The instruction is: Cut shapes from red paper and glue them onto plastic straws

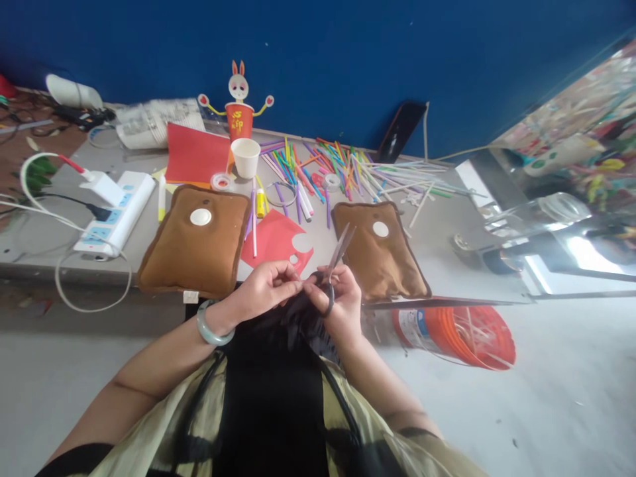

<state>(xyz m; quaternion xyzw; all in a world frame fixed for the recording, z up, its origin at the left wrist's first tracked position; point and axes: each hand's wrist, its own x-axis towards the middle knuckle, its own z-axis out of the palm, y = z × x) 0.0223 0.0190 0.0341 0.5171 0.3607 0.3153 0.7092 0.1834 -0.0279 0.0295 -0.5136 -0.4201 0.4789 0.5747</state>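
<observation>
My right hand [342, 305] is closed around a pair of scissors [340, 248], with the blades pointing up and away from me. Close beside it, my left hand [268, 288] has thumb and fingertips pinched together, almost touching the right fingertips. Whatever lies in that pinch is too small to make out. Just beyond the hands, a red sheet of paper [271, 238] with rounded cut-outs lies on the table. Brown plush hot-water bags, each with a white disc, flank it: one hot-water bag [199, 255] to the left, another hot-water bag [380, 258] to the right.
A rabbit figure on a red paper cup [239, 122] stands behind a white paper cup [246, 159]. Coloured sticks [342, 169] spread along the back. At left lies a power strip [116, 215] with cables. An orange bucket [454, 334] sits below the table's right side.
</observation>
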